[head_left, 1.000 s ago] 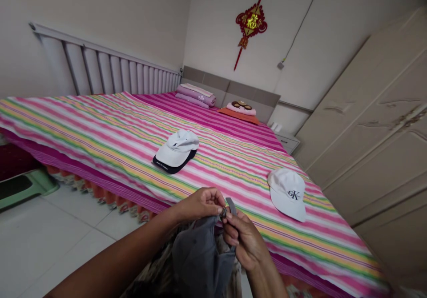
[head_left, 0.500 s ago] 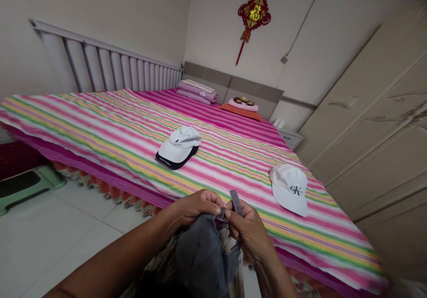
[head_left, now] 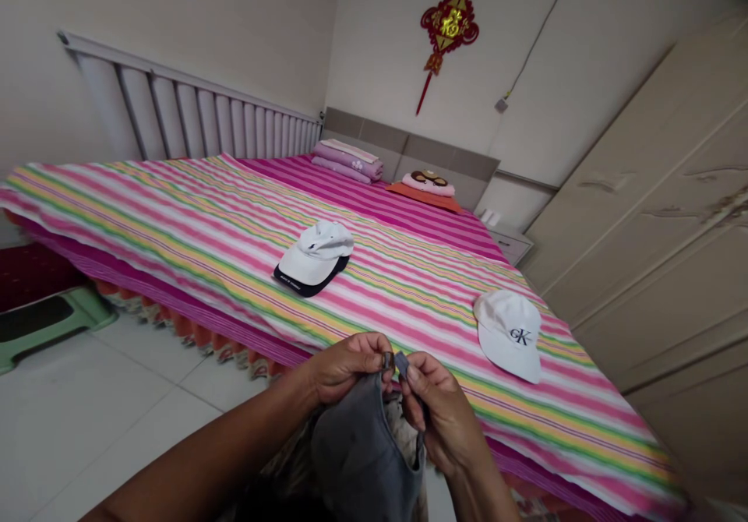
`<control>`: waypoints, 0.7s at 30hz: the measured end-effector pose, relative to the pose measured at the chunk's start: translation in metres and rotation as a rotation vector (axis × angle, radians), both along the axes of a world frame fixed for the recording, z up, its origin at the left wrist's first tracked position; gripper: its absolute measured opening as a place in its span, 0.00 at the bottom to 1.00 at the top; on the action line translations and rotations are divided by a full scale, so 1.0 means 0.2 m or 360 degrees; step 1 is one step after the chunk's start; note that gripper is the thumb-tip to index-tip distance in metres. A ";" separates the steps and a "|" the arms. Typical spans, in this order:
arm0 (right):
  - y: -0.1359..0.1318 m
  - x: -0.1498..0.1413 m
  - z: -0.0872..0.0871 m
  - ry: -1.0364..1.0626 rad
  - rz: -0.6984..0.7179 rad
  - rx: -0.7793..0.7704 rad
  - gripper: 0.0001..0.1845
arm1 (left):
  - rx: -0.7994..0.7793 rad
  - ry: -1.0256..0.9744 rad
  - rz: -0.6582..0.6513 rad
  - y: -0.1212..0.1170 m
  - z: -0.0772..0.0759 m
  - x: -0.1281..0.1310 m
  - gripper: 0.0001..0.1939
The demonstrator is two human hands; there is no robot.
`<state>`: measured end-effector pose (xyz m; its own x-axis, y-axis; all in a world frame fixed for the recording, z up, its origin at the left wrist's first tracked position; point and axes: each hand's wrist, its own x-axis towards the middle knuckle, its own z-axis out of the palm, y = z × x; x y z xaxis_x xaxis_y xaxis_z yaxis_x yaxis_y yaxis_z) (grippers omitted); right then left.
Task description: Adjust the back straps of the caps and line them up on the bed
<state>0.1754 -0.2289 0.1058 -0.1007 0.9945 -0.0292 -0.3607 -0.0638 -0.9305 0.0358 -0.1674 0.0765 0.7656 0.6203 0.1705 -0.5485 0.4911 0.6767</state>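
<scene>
A dark grey cap [head_left: 359, 436] hangs below my two hands, its back opening toward the right. My left hand [head_left: 354, 362] pinches the metal buckle [head_left: 387, 361] at one side of that opening. Between the thumb and fingers of my right hand [head_left: 441, 397] is the cap's grey strap [head_left: 401, 364], its free end pointing at the buckle with a small gap between them. Beyond my hands, a white cap with a dark brim edge [head_left: 319, 253] lies on the bed. Farther right lies a white cap with black letters [head_left: 509, 331].
The bed has a striped sheet [head_left: 192, 218]. Folded bedding [head_left: 347, 162] and a pink pillow on orange cloth [head_left: 429, 185] lie by the headboard [head_left: 379, 136]. A green stool [head_left: 64, 319] stands left, a wardrobe [head_left: 654, 195] right, a radiator [head_left: 192, 109] along the left wall.
The strap's free end, which stood up above my right hand, is now lowered and held at its tip near the buckle. The strap has come out of the buckle.
</scene>
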 end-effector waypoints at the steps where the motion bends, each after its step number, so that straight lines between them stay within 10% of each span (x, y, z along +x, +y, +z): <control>1: 0.00 0.00 0.00 0.0032 0.0009 -0.0027 0.11 | -0.0003 -0.0016 -0.0008 0.00 0.00 0.00 0.12; 21: 0.04 0.00 -0.07 -0.0072 0.0024 -0.0175 0.13 | -0.0129 0.0036 0.0070 0.00 -0.02 0.01 0.12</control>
